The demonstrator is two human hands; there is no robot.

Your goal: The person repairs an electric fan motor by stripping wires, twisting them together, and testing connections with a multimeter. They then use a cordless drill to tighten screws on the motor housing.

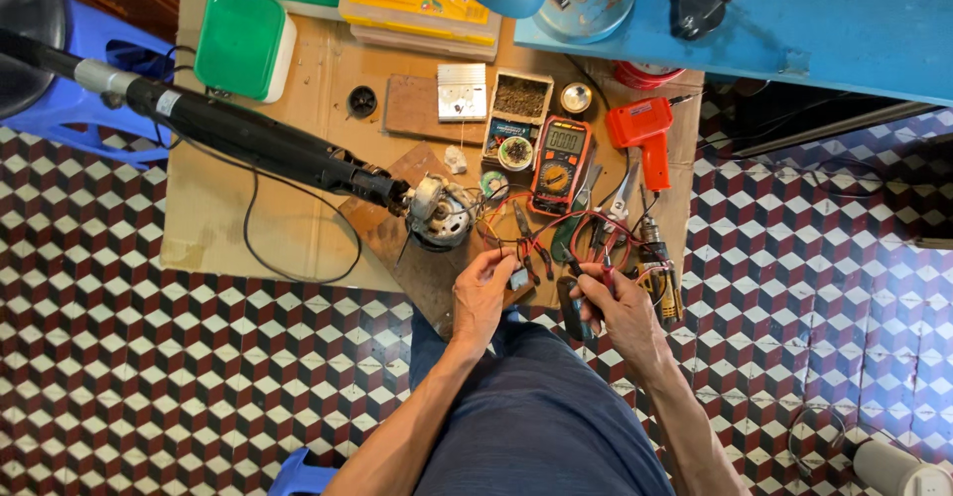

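My left hand [483, 292] pinches a small blue-grey component [518, 279] with thin wires running from it, just above my knee. My right hand [617, 309] grips a dark probe or tool handle [573, 309] and a red lead, its tip close to the component. Red and black leads [586, 233] loop up to an orange multimeter [559, 166]. A long black appliance shaft [248, 139] lies across the cardboard sheet [213, 213], ending in an exposed motor [440, 212] on a brown board [422, 273], just left of my left hand.
An orange soldering gun [643, 135], pliers and screwdrivers [663, 283] lie to the right. A green-lidded box [242, 43], a parts tray [516, 117] and a yellow case [422, 0] sit at the back. A blue table [844, 19] stands at the upper right, on a patterned tile floor [179, 377].
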